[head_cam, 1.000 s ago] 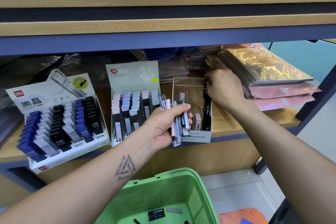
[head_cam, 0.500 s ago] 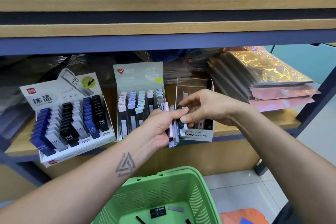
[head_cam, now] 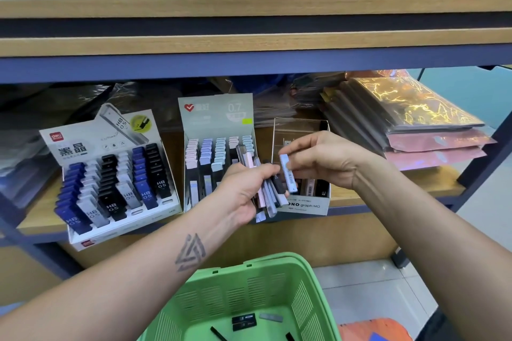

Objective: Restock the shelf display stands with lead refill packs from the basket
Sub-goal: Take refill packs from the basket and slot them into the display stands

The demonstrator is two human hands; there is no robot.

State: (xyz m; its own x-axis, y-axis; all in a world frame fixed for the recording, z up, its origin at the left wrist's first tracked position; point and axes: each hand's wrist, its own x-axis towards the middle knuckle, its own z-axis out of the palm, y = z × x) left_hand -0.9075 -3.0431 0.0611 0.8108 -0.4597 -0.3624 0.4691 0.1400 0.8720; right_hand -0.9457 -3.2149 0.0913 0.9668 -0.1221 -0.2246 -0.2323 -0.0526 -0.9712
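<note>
- The left hand (head_cam: 243,191) was curled round a fanned bundle of slim plastic lead refill packs (head_cam: 267,191) in pink, grey and black, holding it in front of the shelf edge between 2 of the display stands.
- The right hand (head_cam: 324,160) pinched 1 pale blue lead refill pack (head_cam: 288,173) between thumb and fingertips, nearly upright and just beside the bundle, above the front of the clear-walled white display stand (head_cam: 304,203) printed "MONO graph MG".
- That stand looked only part filled, with a few packs standing along its front row; the rows behind were hard to make out through the clear wall.
- To its left stood the grey cardboard "0.7" display stand (head_cam: 216,119), and further left the white cardboard stand of blue, black and grey "HB 0.5" packs (head_cam: 110,188), both well stocked.
- The green perforated plastic basket (head_cam: 249,285) sat below the forearms with a few dark packs and 1 grey one on its floor.
- Risks, as I judged them: the bundle was loosely fanned, so a slackened grip could let packs slip toward the floor or basket.
- The pinched pack was smooth and narrow and could twist in the fingertips and catch on the stand's wall.
- The stands carried different grades, so a pack might be put in the wrong one.
</note>
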